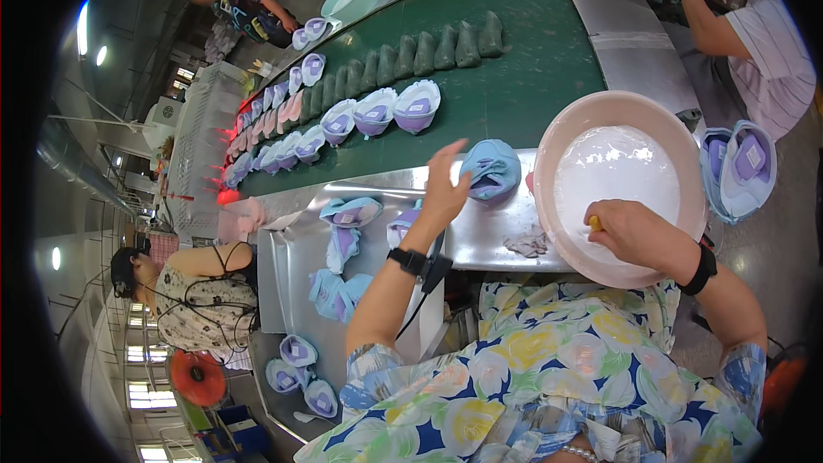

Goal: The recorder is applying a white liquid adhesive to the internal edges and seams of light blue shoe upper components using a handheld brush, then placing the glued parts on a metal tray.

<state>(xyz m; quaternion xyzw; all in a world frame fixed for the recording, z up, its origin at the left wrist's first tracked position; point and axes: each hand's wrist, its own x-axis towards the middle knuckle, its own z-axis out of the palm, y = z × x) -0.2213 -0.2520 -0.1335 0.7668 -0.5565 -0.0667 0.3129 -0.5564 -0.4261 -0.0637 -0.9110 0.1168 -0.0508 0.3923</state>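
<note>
One light-blue shoe upper (490, 163) stands, in the head view, on the metal worktop (480, 244) just beside the fingers of our left hand (443, 197). Those fingers are spread and grip nothing; we cannot tell whether the thumb touches the upper. Our right hand (633, 227) has its fingers closed around a yellow handle (594, 223) over the pink basin (553, 133) of white liquid (617, 171); the tool's working end is hidden.

We judge the cycle to be partway: the tool is at the liquid, and the upper by the left fingers appears unfinished. Past the left fingertips, on the green conveyor belt (540, 26), we see rows of blue-and-purple uppers (417, 107) and dark soles (467, 45); we take these as set out already. Left of the left fingers, loose uppers (339, 293) lie on a metal tray (291, 266), probably left to do. We cannot tell whether any is coated.
</note>
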